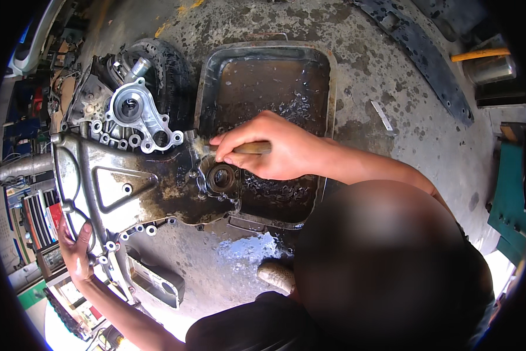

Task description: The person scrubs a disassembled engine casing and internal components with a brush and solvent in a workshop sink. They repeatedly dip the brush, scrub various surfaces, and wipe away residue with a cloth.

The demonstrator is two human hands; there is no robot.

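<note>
Starting far left: workshop clutter [31, 228] all down that edge of the frame. Lower left, seeing the left hand [76, 251] hooked on the rim of a big oily engine timing cover [122, 184], pinching it between thumb and fingers. Big chunk of metal btw, stretching from the left side to mid-frame. Upper left, a silver pump housing [135, 111] just above it, black tire [172, 73] behind. Lower left, below the cover, a rectangular cast part [157, 281] down on the floor [356, 64].

Near centre, a wooden-handled brush [254, 148], pale bristles by a round seal bore [220, 177]; can't tell if touching. Handle pinched between thumb and fingers of the right hand [280, 143]. Behind that, a metal drain pan [331, 88], dark and wet inside. Upper right, a white strip [382, 115], then a long dark panel [421, 61].
</note>
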